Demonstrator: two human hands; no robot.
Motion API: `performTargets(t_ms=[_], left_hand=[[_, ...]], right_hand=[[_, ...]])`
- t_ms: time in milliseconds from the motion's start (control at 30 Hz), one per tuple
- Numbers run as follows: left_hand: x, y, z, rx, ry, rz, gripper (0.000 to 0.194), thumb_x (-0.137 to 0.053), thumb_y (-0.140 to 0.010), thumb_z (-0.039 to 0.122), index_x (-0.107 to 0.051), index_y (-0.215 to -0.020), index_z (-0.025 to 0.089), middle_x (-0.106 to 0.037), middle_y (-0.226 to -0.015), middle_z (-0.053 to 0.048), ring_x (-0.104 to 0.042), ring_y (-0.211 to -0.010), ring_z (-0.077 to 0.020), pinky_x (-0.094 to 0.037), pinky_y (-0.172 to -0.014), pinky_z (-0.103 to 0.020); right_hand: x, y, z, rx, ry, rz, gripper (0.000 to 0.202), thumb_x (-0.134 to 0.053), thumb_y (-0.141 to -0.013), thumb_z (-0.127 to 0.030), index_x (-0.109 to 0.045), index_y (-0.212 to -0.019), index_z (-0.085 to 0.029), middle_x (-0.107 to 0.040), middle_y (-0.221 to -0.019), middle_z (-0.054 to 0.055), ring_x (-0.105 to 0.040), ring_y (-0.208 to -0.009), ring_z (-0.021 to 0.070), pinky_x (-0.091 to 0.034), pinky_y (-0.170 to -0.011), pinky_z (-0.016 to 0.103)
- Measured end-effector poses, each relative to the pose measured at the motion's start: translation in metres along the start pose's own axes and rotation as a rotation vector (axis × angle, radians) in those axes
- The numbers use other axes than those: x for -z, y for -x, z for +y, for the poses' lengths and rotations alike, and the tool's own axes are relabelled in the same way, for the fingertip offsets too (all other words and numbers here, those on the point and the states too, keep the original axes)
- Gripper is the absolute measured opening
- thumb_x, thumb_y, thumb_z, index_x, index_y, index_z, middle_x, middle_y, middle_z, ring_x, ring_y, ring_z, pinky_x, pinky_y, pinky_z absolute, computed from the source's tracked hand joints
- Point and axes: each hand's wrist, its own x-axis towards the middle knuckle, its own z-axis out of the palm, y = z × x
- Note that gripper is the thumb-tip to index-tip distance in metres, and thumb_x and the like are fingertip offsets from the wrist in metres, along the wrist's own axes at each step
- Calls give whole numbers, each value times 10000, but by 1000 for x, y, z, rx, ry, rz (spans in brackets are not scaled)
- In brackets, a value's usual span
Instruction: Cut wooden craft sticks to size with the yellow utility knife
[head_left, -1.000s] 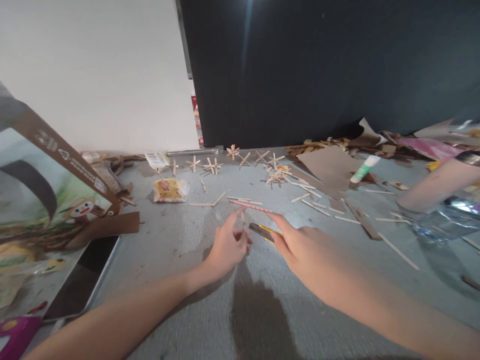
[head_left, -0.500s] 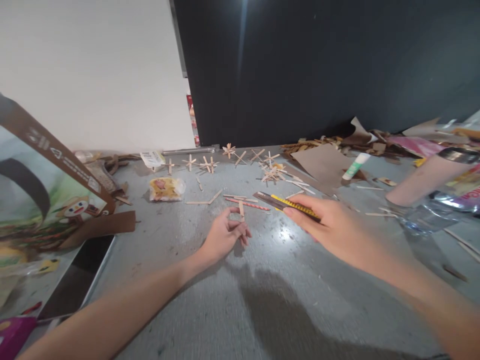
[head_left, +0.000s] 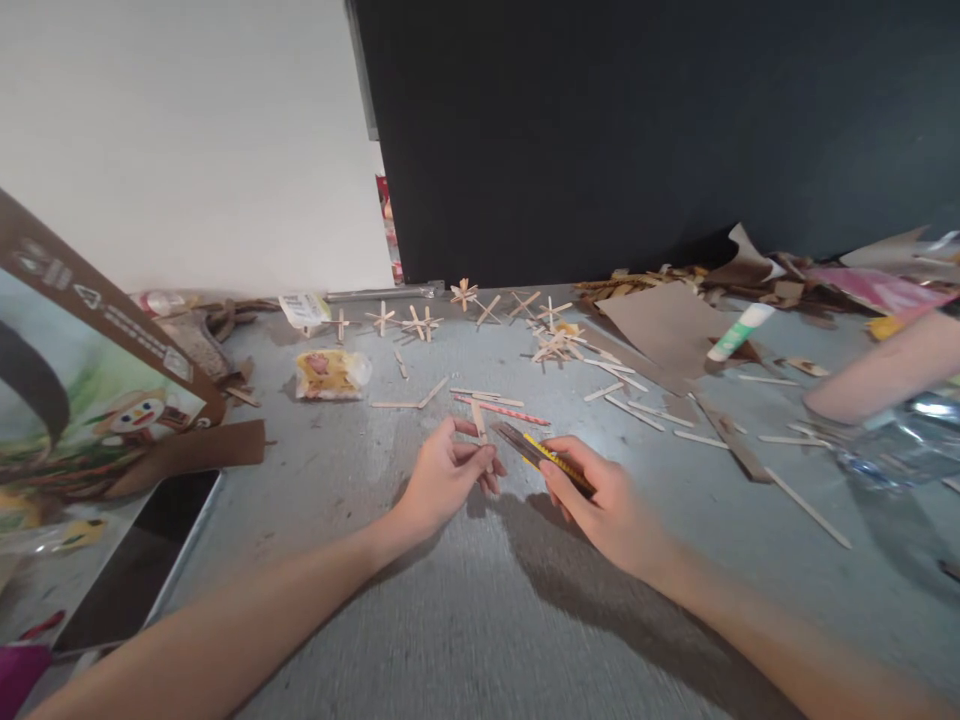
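Observation:
My left hand (head_left: 452, 468) pinches a short wooden craft stick (head_left: 478, 418) that points up from its fingers. In my right hand (head_left: 596, 500) is a yellow and black utility knife (head_left: 546, 458), its dark blade angled up and left. The blade tip comes close to the stick; whether they touch I cannot tell. Just beyond both hands lies a red striped pencil-like stick (head_left: 501, 409) beside loose craft sticks. Two sticks joined in a wide V (head_left: 420, 400) lie further left. Several star and cross shapes of craft sticks (head_left: 463, 293) stand along the back of the table.
At left are a printed paper bag (head_left: 142, 405), a phone (head_left: 139, 560) and a small yellow packet (head_left: 331, 375). On the right lie a glue stick (head_left: 740, 332), brown cardboard (head_left: 664, 330), loose sticks and a clear plastic bottle (head_left: 900, 440). A black panel (head_left: 637, 140) rises behind.
My right hand has moved left and nearer to me, bringing the knife's blade close to the stick. My left hand keeps nearly the same place and grip.

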Motion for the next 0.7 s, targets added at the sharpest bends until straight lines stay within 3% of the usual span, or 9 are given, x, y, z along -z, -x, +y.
performTargets(t_ms=[267,700], left_hand=[[0,1,1,54,-23,-11,475,-792,-827,500,-443,-977,215,-724,-645,5,-649,-467,-139,-491,-500,-248],[0,0,-2,102,-70,-50,474,-775,-823,554,-470,-971,222,-722,-653,5,-624,-454,-137,-474,-493,-254]], right_hand=[[-4,6,5,-23,9,-13,391,-472,-1025,-570,-602,-1118,-214,-584,-703,-10,-493,-534,146,-383,-484,257],[6,4,3,-7,104,91,384,-465,-1027,-583,-602,-1052,-226,-565,-665,-20,-521,-567,172,-395,-529,285]])
